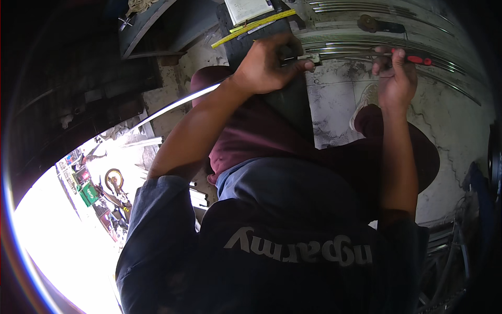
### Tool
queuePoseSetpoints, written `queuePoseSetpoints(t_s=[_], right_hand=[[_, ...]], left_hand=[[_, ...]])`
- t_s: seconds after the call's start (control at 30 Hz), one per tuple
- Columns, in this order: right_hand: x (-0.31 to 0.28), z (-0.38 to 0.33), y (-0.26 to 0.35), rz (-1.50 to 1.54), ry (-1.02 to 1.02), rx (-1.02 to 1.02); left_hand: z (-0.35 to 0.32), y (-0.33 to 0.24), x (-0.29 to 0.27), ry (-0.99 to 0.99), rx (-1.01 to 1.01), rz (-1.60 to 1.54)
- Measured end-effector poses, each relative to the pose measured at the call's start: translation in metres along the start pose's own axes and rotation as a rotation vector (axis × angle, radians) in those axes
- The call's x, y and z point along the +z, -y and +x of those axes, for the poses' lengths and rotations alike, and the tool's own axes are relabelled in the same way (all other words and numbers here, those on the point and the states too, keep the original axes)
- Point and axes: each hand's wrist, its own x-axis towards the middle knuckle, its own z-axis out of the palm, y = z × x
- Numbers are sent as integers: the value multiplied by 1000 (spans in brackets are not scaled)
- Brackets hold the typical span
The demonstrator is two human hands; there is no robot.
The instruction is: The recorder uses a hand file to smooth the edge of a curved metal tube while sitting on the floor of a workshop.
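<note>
Pinching a small metal piece (312, 59) at one o'clock, the left hand (267, 65) is hovering above the dark bench (297, 112) near its edge; at two, the right hand (396, 81) is gripping a slim tool (419, 60). Pale floor (332, 118) is giving open room between bench and shoe (362, 107). Red-handled, the tool is pointing toward nine. Silvery rods (348, 43) are lying beyond; a yellow ruler (253, 29) is crossing the bench; daylight is glaring at eight.
</note>
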Motion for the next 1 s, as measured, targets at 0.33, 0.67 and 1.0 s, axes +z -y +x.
queuePoseSetpoints(t_s=[0.33,0.67,1.0], right_hand=[[19,-18,-10,-19,65,34],[50,-30,-13,49,174,98],[29,-6,-12,-69,94,95]], left_hand=[[-9,0,1,-53,-53,46],[-9,-3,1,-4,-126,154],[4,-9,-2,54,-301,186]])
